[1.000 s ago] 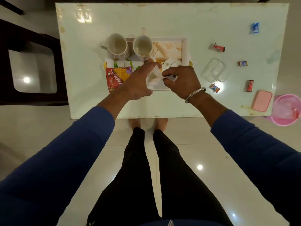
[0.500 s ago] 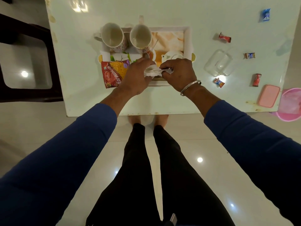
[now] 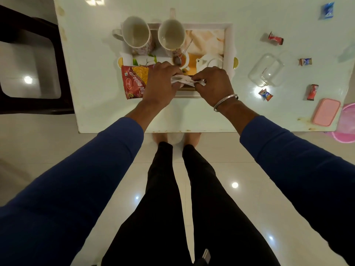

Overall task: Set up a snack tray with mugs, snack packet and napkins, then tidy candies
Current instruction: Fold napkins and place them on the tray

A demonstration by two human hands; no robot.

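Both hands over the near edge of the white rectangular picture-printed tray (image 3: 229,41) on the pale glossy tabletop (image 3: 92,54). Left hand (image 3: 159,83) and right hand (image 3: 213,83) each pinch one end of a crumpled white paper napkin (image 3: 182,80) (grip pressed tight). Two white floral mugs (image 3: 137,36) stand at the tray's far left; red-and-yellow snack packet (image 3: 133,81) lies at its near left. Wrapped candies (image 3: 265,94) scattered right, near a clear glass container (image 3: 266,71).

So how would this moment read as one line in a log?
step: napkin folding | left hand: pinches napkin | right hand: pinches napkin | place: over tray | candies: loose on table
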